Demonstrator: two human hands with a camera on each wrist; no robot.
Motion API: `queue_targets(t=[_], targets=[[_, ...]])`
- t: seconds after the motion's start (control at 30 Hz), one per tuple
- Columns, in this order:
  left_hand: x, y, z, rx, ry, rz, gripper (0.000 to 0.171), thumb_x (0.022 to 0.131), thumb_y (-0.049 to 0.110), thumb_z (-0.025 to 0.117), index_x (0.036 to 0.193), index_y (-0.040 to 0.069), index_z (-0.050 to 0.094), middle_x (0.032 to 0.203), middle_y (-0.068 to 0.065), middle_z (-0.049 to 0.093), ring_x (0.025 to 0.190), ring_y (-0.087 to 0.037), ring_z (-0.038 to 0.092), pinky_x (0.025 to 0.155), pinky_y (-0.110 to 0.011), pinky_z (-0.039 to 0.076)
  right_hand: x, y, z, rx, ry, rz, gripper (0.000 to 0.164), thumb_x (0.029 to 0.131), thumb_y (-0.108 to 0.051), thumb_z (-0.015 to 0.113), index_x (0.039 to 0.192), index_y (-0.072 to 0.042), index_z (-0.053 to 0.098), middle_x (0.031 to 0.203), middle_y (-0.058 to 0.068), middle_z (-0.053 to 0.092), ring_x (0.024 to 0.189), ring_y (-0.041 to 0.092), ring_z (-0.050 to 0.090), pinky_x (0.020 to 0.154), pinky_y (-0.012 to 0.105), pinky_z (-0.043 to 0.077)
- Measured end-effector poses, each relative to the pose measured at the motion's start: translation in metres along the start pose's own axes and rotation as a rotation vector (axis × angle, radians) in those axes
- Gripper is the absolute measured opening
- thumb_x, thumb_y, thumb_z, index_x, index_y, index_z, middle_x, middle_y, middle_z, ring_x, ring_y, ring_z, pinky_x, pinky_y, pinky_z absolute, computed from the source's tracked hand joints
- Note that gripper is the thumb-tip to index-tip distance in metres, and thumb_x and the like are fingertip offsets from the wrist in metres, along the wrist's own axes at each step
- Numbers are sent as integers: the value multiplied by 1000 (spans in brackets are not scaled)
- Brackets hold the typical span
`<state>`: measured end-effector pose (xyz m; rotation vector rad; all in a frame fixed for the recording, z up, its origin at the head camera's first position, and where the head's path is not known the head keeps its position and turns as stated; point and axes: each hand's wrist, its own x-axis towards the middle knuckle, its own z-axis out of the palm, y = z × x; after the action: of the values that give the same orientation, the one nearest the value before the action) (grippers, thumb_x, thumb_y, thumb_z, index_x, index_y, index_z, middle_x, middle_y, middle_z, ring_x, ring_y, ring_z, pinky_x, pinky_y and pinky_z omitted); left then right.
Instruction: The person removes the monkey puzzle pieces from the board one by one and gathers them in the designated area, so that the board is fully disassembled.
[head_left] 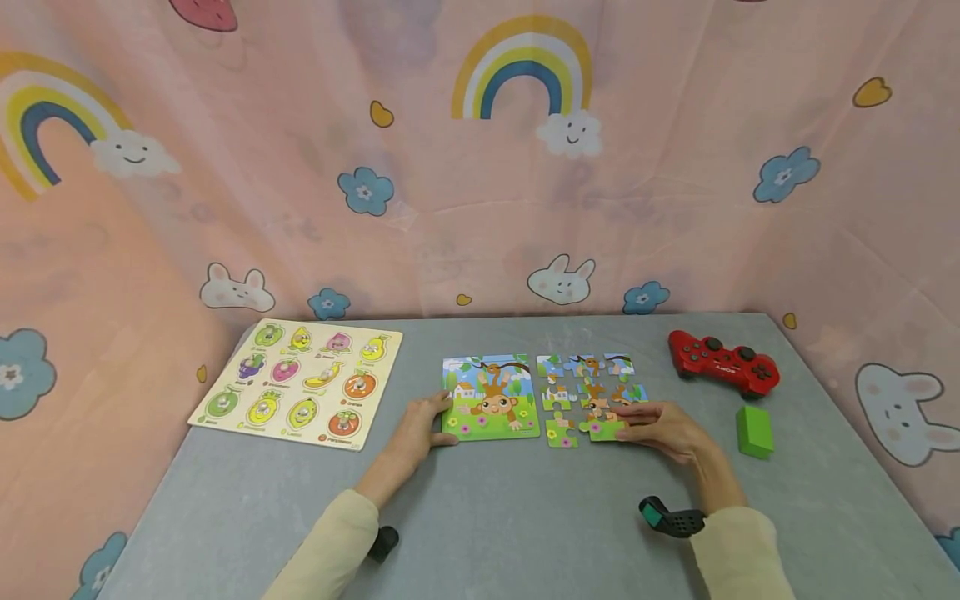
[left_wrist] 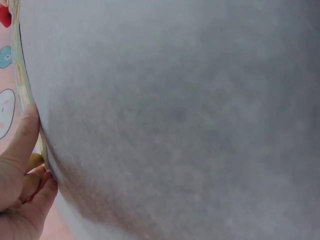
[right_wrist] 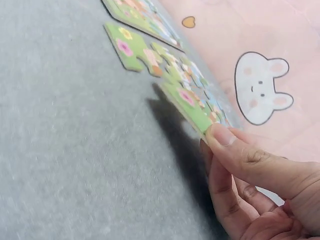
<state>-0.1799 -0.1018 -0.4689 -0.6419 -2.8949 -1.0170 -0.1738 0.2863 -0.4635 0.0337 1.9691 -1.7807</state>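
A square monkey picture puzzle board [head_left: 491, 400] lies left of several spread puzzle pieces of a matching picture. My left hand [head_left: 408, 429] holds the board by its left edge, thumb at the near corner; in the left wrist view its fingertips [left_wrist: 32, 112] meet the edge. To the right, my right hand [head_left: 663, 427] pinches a green puzzle piece [right_wrist: 187, 100] with a pink flower between thumb and fingers. This piece is tilted, with a dark shadow on the table below it. Beside it lies a loose corner piece [head_left: 561, 433] with flowers.
A cream fruit board [head_left: 285, 383] lies at the left. On the right are a red game controller [head_left: 723, 363] and a green block [head_left: 754, 432]. The grey table [head_left: 510, 517] meets a pink patterned curtain [head_left: 465, 225] at the back.
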Motion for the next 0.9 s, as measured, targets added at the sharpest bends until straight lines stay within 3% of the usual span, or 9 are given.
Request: queue_targets(t=[0.3,0.47,0.7,0.9], targets=[[-1,0,0,10,8,12,61,64,10,84,115,-14,61,123,-31,57,112,-47,56,97,-49,45,-3,-2,6,-294,87,-41,54,79,-8,78,125,10,57,120,23,62,105,22,61,79,24,53],[-1,1,0,9,1,8,61,65,10,84,116,-14,61,124,-31,57,113,-46,55,98,-49,45,-2,-4,8,-356,119,-43,55,77,-8,79,124,10,58,123,26,60,96,19,62,74,23,53],[-1,0,1,-4,-5,-10,62,65,9,84,117,-15,60,125,-30,56,115,-46,54,99,-49,45,-2,-7,9,-397,139,-37,55,74,-3,80,123,10,59,116,21,63,83,12,56,67,22,48],[-1,0,0,-10,-3,-18,62,66,9,84,118,-14,60,126,-31,56,116,-46,53,100,-49,44,-3,-10,13,-476,134,-85,51,73,1,79,119,11,60,95,9,62,75,11,51,60,19,44]])
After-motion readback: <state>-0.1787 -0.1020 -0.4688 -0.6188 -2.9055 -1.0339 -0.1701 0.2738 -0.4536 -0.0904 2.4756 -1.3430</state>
